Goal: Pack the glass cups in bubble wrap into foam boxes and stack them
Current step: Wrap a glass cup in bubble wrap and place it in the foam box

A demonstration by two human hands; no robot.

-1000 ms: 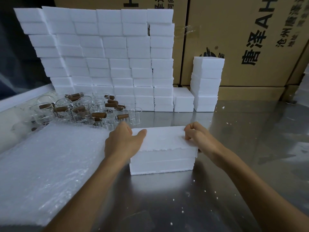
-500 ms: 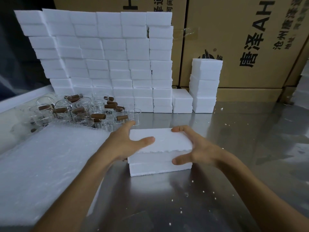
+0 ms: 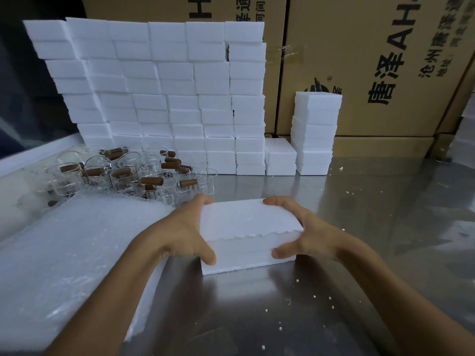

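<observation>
A shiny metal worktop (image 3: 359,227) carries everything here. At its far edge stands a big wall of white foam boxes (image 3: 159,98), stacked in many rows, and just to the right of it there are a low pile of foam boxes (image 3: 280,160) and a taller column of foam boxes (image 3: 315,132). Behind them stand brown cardboard cartons (image 3: 385,60) with black printed letters. A group of glass cups (image 3: 128,173) with brown handles stands on the left, in front of the wall; some handles lie across the rims. Nearer on the left lies a thick stack of bubble wrap sheets (image 3: 72,253), and the left forearm passes over its right edge. Small white foam crumbs (image 3: 298,281) are scattered on the worktop.

The foam box (image 3: 246,235) being handled sits on the worktop in the middle, between the two hands. It is white and closed, with a lid whose front edge is wavy, so what is inside cannot be seen. The left hand (image 3: 180,232) grips the left end, with the thumb on the front face and the fingers curled over the far top corner. The right hand (image 3: 308,235) grips the right end in the same way, thumb in front and fingers over the far edge.
</observation>
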